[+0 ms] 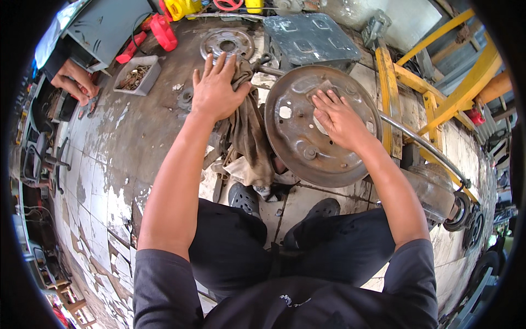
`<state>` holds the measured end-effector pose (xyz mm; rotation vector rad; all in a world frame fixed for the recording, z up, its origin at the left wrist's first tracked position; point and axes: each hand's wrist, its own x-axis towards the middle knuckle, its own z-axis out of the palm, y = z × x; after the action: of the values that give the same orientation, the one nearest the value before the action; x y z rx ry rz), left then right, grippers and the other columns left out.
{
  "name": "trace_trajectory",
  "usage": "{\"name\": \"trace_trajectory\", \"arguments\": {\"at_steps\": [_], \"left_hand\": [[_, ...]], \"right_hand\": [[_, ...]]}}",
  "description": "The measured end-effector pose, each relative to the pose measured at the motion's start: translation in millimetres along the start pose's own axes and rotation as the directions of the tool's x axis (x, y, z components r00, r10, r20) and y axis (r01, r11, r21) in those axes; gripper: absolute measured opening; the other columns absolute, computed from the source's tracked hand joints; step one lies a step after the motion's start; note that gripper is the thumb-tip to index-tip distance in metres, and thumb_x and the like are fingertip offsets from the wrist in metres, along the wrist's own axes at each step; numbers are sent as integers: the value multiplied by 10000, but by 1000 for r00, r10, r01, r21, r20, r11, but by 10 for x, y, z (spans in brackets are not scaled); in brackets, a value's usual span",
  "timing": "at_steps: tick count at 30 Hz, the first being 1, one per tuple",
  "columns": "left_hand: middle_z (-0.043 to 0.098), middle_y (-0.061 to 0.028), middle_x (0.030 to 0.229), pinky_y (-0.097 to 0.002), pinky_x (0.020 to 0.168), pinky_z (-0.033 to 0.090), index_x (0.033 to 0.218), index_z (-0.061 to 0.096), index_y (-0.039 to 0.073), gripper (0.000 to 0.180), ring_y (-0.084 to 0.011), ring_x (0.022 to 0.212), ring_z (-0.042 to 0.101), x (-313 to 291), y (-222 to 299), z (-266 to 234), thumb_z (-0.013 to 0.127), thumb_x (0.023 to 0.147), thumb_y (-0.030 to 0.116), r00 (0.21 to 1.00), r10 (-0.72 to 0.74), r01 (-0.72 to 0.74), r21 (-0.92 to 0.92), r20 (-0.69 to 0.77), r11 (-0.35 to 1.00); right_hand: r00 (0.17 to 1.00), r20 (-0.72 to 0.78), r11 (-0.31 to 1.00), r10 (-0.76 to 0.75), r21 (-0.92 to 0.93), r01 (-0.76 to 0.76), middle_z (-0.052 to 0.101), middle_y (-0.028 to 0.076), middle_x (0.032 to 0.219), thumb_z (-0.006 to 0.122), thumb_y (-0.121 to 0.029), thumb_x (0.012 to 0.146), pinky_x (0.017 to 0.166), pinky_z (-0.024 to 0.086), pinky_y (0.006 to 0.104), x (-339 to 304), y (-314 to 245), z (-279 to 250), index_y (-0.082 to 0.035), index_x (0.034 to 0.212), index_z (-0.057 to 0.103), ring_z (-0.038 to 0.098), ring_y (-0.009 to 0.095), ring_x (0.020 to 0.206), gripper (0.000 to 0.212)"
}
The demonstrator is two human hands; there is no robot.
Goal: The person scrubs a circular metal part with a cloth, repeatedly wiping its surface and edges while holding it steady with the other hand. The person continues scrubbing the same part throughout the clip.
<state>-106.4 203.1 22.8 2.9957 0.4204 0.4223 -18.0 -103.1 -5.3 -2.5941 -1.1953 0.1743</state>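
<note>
A large round brown metal plate (298,134), with holes and raised shapes like a drum brake backing plate, stands in front of me. My right hand (341,119) lies on its face, fingers flat and close together. A small pale patch (327,86) shows beyond the fingertips; whether it is a separate piece or part of the plate I cannot tell. My left hand (216,90) is spread, palm down, holding nothing, at the upper end of a crumpled brown rag (249,131). That rag hangs just left of the plate.
A flanged metal disc (241,43) and a grey bin of small hardware (137,77) lie on the floor ahead. Behind the plate are a grey metal box (312,35), a long rod (416,140) and a yellow frame (390,98). Someone's hand (76,82) shows far left.
</note>
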Motion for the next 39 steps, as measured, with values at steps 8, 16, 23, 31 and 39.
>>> {"name": "trace_trajectory", "arguments": {"at_steps": [8,16,23,31,39], "left_hand": [[331,-100,1622,-562,1224,170,1281,664,90,571,-334,1531,202,7,14,-78,603,914,523,997,16,-14,-22,81,1000],[411,-37,1586,-586,1212,194,1104,736,73,514,-301,1510,273,30,-31,-6,593,919,531,998,42,-36,-124,47,992],[445,-30,1564,-575,1211,205,1197,713,89,512,-275,1497,304,-15,-7,18,581,929,505,996,26,-15,-132,81,991],[465,-35,1547,-570,1208,219,1220,701,84,507,-281,1491,314,-1,-45,13,575,937,485,994,19,-3,-156,103,988],[489,-37,1528,-577,1206,216,1221,699,89,494,-279,1484,327,18,-3,-26,577,940,477,995,38,-19,-193,93,981]], "right_hand": [[998,51,999,-40,30,38,329,101,1621,244,-546,1072,1248,143,486,48,-29,-22,-104,1524,424,221,327,1523,657],[992,49,991,-117,74,113,323,84,1623,215,-526,1080,1257,139,473,161,-4,-37,-122,1508,451,216,298,1526,635],[975,121,965,-188,206,160,345,121,1606,192,-561,1069,1261,120,459,235,-127,-86,-101,1530,405,216,311,1524,685],[975,77,963,-209,192,191,434,113,1553,186,-615,1041,1261,147,462,350,-228,-113,-96,1544,370,280,296,1499,746],[976,52,964,-213,173,201,417,95,1567,195,-628,1035,1260,160,457,325,-237,-96,-124,1548,372,285,289,1498,741]]}}
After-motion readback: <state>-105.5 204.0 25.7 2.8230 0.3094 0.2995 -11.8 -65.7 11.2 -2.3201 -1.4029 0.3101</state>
